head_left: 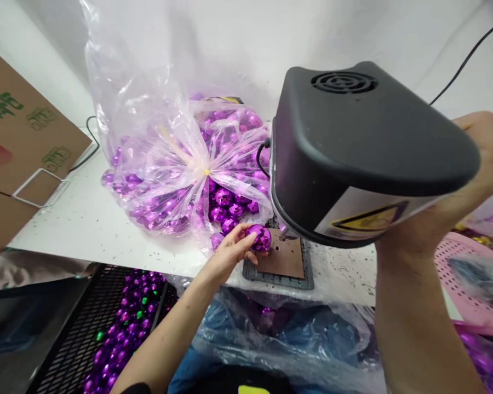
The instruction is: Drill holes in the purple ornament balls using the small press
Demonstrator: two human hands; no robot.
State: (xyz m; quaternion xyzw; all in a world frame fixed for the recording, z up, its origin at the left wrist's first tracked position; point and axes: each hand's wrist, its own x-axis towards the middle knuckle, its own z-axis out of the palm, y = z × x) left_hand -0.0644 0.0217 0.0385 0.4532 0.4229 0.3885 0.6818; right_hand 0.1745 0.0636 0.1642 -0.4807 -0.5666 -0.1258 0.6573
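A shiny purple faceted ball (259, 237) sits between the thumb and fingers of my left hand (239, 244). It is held just above a brown board (285, 257) on a dark grey base plate, beside the machine's lower front tip. The black machine housing (373, 142), with a vent on top and a yellow warning label, fills the right of the view. My right hand (482, 139) is raised at the housing's right side. Its fingers are mostly hidden, so whether it grips a part of the machine does not show.
A tied clear plastic bag (168, 191) of purple balls lies on the white table (78, 219). Cardboard box (28, 137) at left. Below, a black crate (74, 328) holds purple and a few green balls. A pink perforated basket (456, 268) stands right. Clear plastic sheeting (312, 339) covers my lap.
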